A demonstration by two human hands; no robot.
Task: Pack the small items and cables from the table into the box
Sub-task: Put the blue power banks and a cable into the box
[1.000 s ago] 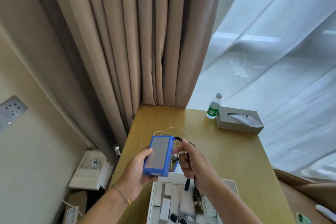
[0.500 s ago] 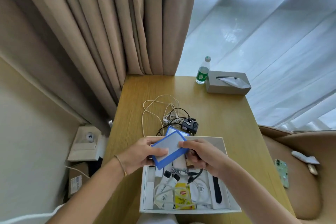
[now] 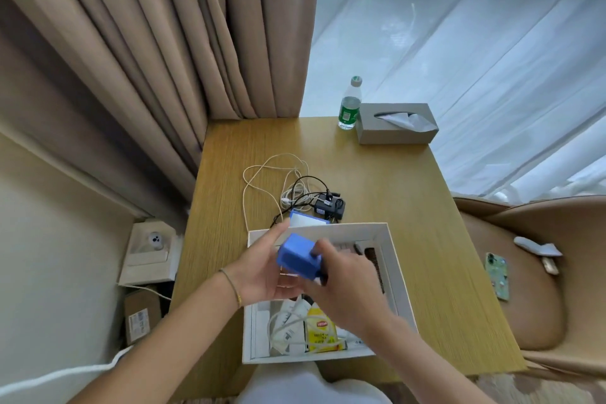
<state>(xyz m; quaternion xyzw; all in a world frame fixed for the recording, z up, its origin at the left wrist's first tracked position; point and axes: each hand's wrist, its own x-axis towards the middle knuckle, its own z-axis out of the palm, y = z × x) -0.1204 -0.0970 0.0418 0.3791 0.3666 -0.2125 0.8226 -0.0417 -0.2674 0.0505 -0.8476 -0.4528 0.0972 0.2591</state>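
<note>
Two hands meet over the white box, which sits on the wooden table at the near edge: the left hand cups a blue block-shaped device from the 9 o'clock side with its fingers curled under and behind it, and the right hand grips the same device from the 3 o'clock side, thumb pressed on its near face – so the device is held between both hands above the box's middle, tilted. A thin bracelet circles the left wrist. Inside the box, towards 6 o'clock, lie one yellow Lipton tea packet, a looped white cable and a few white sachets, their count unclear; at the box's 3 o'clock side runs one dark strip. Just beyond the box's far rim, at 12 o'clock, a second blue-edged device peeks out, and past it on the table lie one white cable in loose loops, one black cable and one black adapter – tangled together. At the table's far corner, around 1 o'clock, stand one green-labelled water bottle and one grey tissue box, just beside each other. One phone in a patterned case lies on the tan chair at 3 o'clock
</note>
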